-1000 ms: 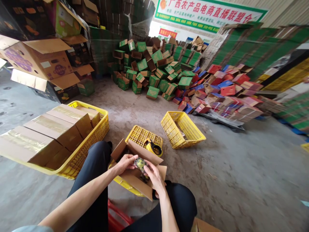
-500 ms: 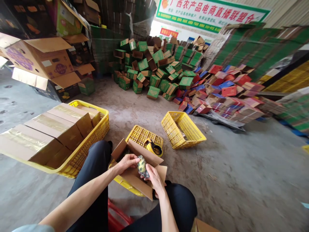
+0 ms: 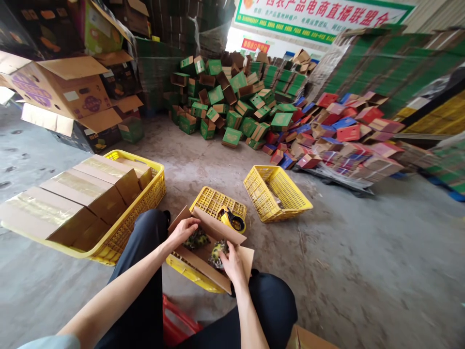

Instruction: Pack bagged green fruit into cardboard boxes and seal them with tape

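Note:
An open cardboard box (image 3: 219,229), flaps up, sits between my knees on a yellow crate (image 3: 192,275). My right hand (image 3: 233,264) grips a clear plastic-wrapped, yellow-green bundle with dark spots (image 3: 217,254) at the right part of the box. What is inside the wrap is too small to name. A similar dark, wrapped bundle (image 3: 197,239) lies in the left part. Over the box's left end, my left hand (image 3: 184,230) is open, its fingers stretched out beside that bundle and holding nothing.
A tape dispenser (image 3: 238,224) rests on an upturned yellow crate (image 3: 208,198) behind the box. Taped cartons (image 3: 82,184) fill a large yellow crate (image 3: 127,228) at left. Another yellow crate (image 3: 290,189) stands right. Heaped green boxes (image 3: 232,137) and red-blue boxes (image 3: 348,133) lie beyond.
Both hands held the wrapped bundle above the box. My left hand has let go and moved left; my right hand has lowered the bundle into the box's right part.

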Tool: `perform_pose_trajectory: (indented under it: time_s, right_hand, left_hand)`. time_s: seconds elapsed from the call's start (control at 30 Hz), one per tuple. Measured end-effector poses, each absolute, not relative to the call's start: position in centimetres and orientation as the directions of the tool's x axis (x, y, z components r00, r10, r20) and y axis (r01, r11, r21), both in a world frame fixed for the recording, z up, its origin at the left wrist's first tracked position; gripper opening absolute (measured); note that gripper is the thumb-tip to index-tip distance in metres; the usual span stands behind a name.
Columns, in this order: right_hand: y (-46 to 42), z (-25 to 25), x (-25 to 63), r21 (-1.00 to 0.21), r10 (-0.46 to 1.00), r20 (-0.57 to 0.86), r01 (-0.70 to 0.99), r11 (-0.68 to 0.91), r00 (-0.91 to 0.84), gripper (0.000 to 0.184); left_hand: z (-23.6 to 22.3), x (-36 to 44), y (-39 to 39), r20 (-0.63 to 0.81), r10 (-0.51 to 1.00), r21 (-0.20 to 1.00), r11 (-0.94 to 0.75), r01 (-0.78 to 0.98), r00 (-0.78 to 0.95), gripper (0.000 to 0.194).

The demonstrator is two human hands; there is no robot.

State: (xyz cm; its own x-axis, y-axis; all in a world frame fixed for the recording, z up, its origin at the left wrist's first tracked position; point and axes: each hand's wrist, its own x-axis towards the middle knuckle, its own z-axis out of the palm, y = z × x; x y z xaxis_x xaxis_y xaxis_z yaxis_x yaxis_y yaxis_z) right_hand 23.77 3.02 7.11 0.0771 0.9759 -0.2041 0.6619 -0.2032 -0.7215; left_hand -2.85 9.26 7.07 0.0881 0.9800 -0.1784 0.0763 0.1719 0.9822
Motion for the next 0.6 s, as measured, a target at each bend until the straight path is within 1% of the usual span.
perform_pose_trajectory:
  time_s: [0.1, 0.2, 0.23, 0.33, 0.4, 0.47, 0.6]
  right_hand:
    - [2.9, 6.7, 23.3, -0.72, 0.959, -0.282, 0.659, -0.216, 0.006, 0.045]
    - [3.0, 7.0, 22.9, -0.681, 0.954, -0.296, 0.71, -0.18, -0.042, 0.035]
    - [3.0, 7.2, 22.8, -0.667, 0.953, -0.298, 0.727, -0.164, -0.059, 0.033]
    - [3.0, 8.0, 22.6, -0.64, 0.944, -0.31, 0.759, -0.12, -0.112, 0.031]
    - [2.8, 8.4, 22.6, -0.635, 0.939, -0.312, 0.767, -0.092, -0.145, 0.033]
    - [2.6, 8.7, 22.7, -0.639, 0.936, -0.307, 0.766, -0.07, -0.171, 0.035]
    - [2.4, 8.8, 22.9, -0.668, 0.936, -0.291, 0.743, -0.05, -0.199, 0.036]
  left_hand:
    - [6.7, -2.4, 9.5, -0.109, 0.968, 0.98, 0.067, 0.189, 0.224, 0.026]
    - [5.9, -0.6, 9.3, -0.09, 0.935, 0.975, 0.013, 0.221, 0.343, 0.011]
    - [5.5, 0.1, 9.2, -0.088, 0.926, 0.976, 0.005, 0.22, 0.368, 0.014]
    - [4.6, 2.0, 9.0, -0.083, 0.91, 0.974, -0.012, 0.227, 0.406, 0.041]
    - [4.2, 2.7, 9.1, -0.086, 0.908, 0.971, -0.016, 0.24, 0.41, 0.053]
    - [4.0, 2.8, 9.3, -0.094, 0.902, 0.967, -0.018, 0.255, 0.42, 0.055]
    - [4.5, 2.1, 10.1, -0.114, 0.88, 0.962, -0.018, 0.271, 0.462, 0.045]
